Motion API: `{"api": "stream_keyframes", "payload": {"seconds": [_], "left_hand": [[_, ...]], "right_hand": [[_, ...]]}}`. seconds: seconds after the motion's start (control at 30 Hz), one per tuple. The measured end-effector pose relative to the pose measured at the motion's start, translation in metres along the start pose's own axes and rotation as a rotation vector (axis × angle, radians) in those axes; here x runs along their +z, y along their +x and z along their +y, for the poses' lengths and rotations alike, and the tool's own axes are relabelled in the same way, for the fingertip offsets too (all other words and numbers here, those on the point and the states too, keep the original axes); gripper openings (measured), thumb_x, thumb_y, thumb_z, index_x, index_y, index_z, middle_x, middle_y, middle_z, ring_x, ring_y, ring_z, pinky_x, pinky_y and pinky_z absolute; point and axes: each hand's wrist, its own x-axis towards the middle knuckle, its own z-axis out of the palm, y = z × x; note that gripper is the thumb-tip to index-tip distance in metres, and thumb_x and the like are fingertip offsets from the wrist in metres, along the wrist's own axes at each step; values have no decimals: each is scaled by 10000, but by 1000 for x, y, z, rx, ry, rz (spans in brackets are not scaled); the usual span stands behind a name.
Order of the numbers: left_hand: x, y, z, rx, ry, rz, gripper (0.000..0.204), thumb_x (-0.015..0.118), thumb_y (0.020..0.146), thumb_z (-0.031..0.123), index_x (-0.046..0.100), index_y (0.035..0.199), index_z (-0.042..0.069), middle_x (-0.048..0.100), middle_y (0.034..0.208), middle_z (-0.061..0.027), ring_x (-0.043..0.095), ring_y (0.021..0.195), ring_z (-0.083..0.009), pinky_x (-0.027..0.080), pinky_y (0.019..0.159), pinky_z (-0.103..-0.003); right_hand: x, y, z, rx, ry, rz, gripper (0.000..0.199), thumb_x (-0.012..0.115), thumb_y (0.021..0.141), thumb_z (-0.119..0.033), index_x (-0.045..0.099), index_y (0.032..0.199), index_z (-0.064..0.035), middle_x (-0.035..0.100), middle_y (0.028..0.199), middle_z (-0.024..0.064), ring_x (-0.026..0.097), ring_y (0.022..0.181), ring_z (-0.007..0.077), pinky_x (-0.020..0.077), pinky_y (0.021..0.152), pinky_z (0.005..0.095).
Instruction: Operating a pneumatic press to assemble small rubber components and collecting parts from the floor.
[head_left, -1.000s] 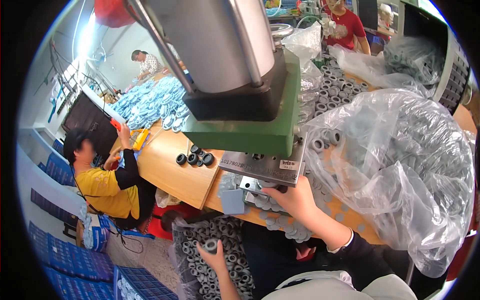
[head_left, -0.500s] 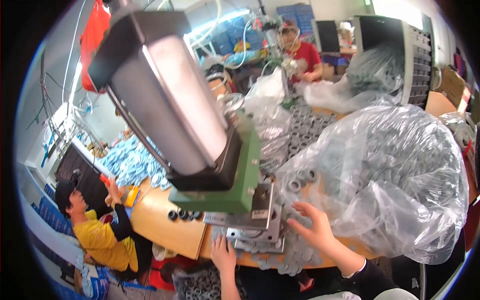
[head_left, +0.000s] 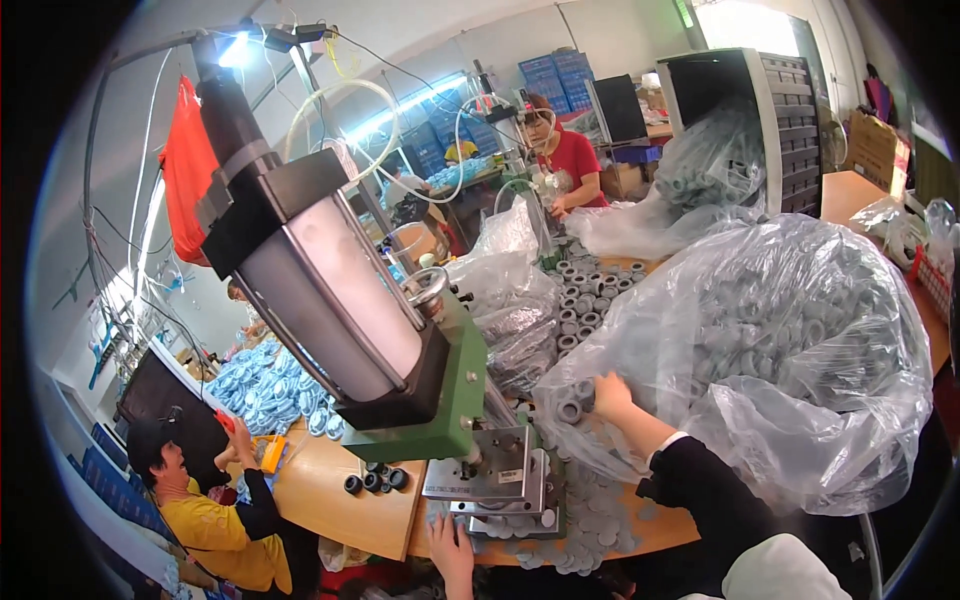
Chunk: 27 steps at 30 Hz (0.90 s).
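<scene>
My right hand (head_left: 612,396) is at the mouth of a large clear plastic bag (head_left: 800,420), its fingers curled down beside several grey rings (head_left: 570,410). Whatever lies under those fingers is hidden. At the table's front edge my left hand (head_left: 450,546) rests with fingers stretched out, holding nothing, just left of the press base. A green bench press (head_left: 465,375) with a big grey cylinder (head_left: 320,290) stands in front of me. Under it sits a metal die block (head_left: 490,470). Grey flat discs (head_left: 590,525) lie around the base.
More grey rings (head_left: 580,300) are heaped behind the press. Several black rings (head_left: 375,479) lie on the wooden table (head_left: 345,515) to its left. A person in yellow (head_left: 205,520) sits at the left, near a pile of pale blue parts (head_left: 265,385). Another person in red (head_left: 575,165) works at the back.
My right hand has moved from beside the die block, up and away to the rings at the bag's mouth, and its fingers have curled. My left hand stays by the press base. The view has shifted.
</scene>
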Motion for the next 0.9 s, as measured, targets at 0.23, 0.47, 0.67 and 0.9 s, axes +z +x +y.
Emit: {"api": "stream_keyframes", "payload": {"seconds": [0.23, 0.47, 0.67, 0.9], "left_hand": [[-48, 19, 78, 135, -554, 278, 506, 596, 795, 206, 467, 1208, -56, 535, 1168, -177, 504, 1091, -294, 363, 950, -375], [-39, 68, 157, -102, -929, 293, 460, 775, 628, 169, 586, 1003, -18, 634, 944, -133, 605, 850, -255, 464, 779, -358], [-14, 57, 128, -38, -429, 255, 459, 762, 632, 242, 613, 995, 3, 636, 904, -147, 568, 806, -352, 454, 805, -427], [-32, 2, 104, -199, -528, 534, 437, 762, 640, 161, 595, 1020, 23, 618, 963, -141, 555, 965, -347, 387, 899, -427]], "right_hand": [[-41, -61, -11, -217, 213, 202, 434, 752, 633, -248, 556, 945, -18, 560, 958, 183, 564, 938, 353, 482, 782, 386], [-128, -183, -54, -337, 875, -109, 311, 742, 713, -182, 587, 925, -16, 631, 986, 108, 588, 906, 203, 458, 800, 302], [-115, -225, -77, -493, 1248, -39, 324, 717, 712, -11, 506, 958, -15, 535, 1219, 158, 549, 1051, 189, 416, 913, 318], [-88, -219, -125, -516, 1016, -49, 456, 744, 721, -80, 456, 1063, 11, 576, 1110, 197, 587, 1003, 254, 457, 853, 340]]}}
